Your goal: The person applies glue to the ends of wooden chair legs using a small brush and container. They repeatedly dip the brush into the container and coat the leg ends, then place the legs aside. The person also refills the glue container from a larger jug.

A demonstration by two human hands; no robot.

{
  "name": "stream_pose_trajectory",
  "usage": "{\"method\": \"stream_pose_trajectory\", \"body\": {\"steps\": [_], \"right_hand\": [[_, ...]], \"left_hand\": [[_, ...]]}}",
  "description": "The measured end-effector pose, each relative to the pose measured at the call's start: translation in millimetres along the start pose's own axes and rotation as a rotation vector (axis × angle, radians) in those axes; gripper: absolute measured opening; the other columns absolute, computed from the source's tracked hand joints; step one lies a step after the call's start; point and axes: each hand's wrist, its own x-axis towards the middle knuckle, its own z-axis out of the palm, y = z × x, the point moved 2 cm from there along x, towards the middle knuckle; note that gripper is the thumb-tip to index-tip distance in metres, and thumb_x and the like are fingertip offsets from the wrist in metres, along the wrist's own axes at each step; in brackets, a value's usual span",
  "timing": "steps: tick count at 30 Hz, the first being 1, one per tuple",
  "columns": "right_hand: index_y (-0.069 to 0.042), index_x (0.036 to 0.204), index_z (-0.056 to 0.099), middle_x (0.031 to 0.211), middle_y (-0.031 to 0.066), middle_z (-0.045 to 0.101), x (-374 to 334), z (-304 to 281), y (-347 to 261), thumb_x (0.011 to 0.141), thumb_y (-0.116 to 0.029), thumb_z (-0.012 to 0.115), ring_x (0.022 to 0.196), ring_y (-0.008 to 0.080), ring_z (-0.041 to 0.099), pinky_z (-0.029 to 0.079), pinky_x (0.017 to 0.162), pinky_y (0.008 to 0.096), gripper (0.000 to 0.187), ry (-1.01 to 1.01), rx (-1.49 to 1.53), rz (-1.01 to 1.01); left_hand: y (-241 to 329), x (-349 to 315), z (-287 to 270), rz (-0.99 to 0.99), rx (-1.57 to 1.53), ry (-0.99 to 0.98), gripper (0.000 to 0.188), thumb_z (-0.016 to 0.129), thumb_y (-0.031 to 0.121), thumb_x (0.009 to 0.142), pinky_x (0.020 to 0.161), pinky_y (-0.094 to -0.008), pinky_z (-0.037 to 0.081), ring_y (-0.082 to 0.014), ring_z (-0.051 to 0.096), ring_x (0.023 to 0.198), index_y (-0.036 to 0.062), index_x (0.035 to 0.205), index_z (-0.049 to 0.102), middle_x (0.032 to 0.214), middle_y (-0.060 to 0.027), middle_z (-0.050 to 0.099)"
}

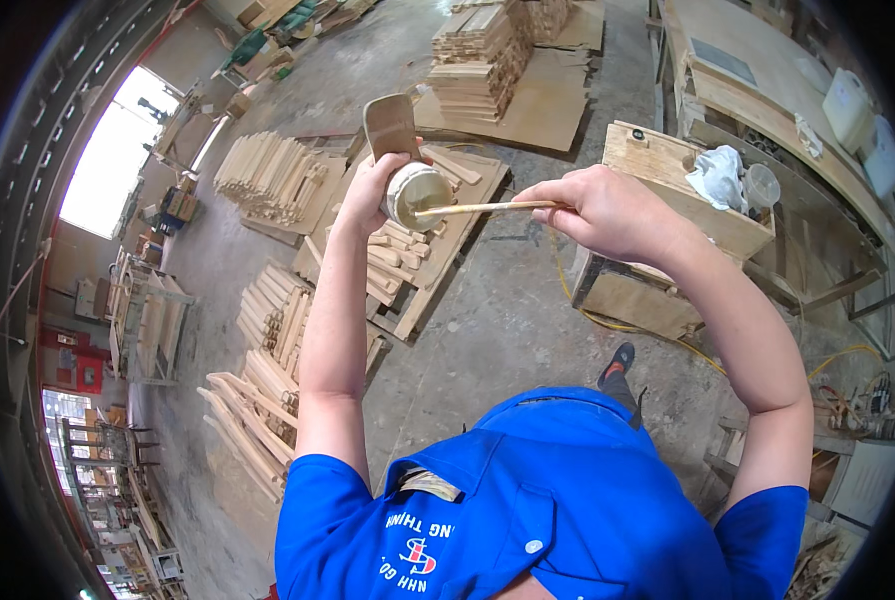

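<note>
My left hand is wrapped round a whitish round tub, its open mouth tilted toward me. A flat, curved brown wooden piece stands up just beyond the tub, against the same hand; whether the fingers grip it too is hidden. My right hand is closed on a thin wooden stick. The stick runs level to the left, and its far tip is inside the tub's mouth. What coats the tip is too small to tell.
Shaped wooden pieces lie on a pallet below the tub, with more stacks to the left and slats beyond. On the right, a wooden box-like stand carries a white rag and a clear cup. A yellow cable crosses the floor.
</note>
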Motion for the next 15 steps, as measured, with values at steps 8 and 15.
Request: {"method": "stream_pose_trajectory", "body": {"steps": [8, 15], "right_hand": [[-0.02, 0.109, 0.063, 0.091, 0.0106, 0.066, 5.0, 11.5, -12.7, 0.083, -0.021, 0.052, 0.085, 0.0295, 0.062, 0.051, 0.074, 0.0412, 0.028, -0.063, -0.185, -0.086], [-0.021, 0.109, 0.065, 0.079, 0.0097, 0.062, 7.3, -8.8, -17.3, 0.084, -0.018, 0.056, 0.077, 0.0268, 0.061, 0.049, 0.067, 0.0381, 0.027, 0.039, -0.26, -0.127]], "left_hand": [[-7.8, 3.1, 6.2, -0.002, 0.085, -0.031, 0.035, 0.051, 0.015, 0.084, 0.076, -0.0289, 0.051, -0.0156, 0.062, 0.085, 0.0015, 0.115, 0.055, 0.096, -0.0102, 0.065], [3.3, 0.9, -2.5, 0.046, 0.145, -0.013, 0.035, 0.05, 0.015, 0.084, 0.076, -0.0287, 0.05, -0.0152, 0.062, 0.085, 0.001, 0.115, 0.055, 0.096, -0.0099, 0.065]]}}
